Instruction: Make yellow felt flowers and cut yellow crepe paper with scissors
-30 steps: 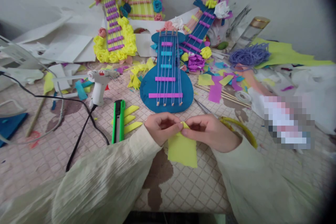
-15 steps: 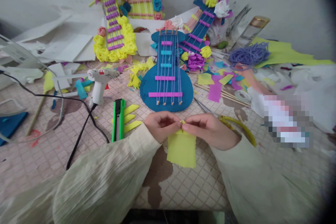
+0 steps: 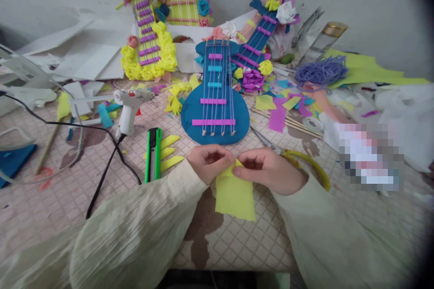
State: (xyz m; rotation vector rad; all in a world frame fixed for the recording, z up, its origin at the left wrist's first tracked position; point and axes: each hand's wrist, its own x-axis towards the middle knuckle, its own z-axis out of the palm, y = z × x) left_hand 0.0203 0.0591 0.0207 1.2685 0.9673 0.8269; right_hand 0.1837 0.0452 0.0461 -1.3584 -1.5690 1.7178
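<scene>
Your left hand (image 3: 212, 163) and right hand (image 3: 274, 172) are pinching yellow paper (image 3: 235, 198) between them.
Blue guitar (image 3: 190, 115) is sitting just beyond, scissors (image 3: 317, 165) beside your right; counter (image 3: 252, 246) is extending nearer you.

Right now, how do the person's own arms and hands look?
The left sleeve and right sleeve are long, loose and pale grey-green, reaching the wrists. The left hand and right hand are bare: no gloves or rings show.
</scene>
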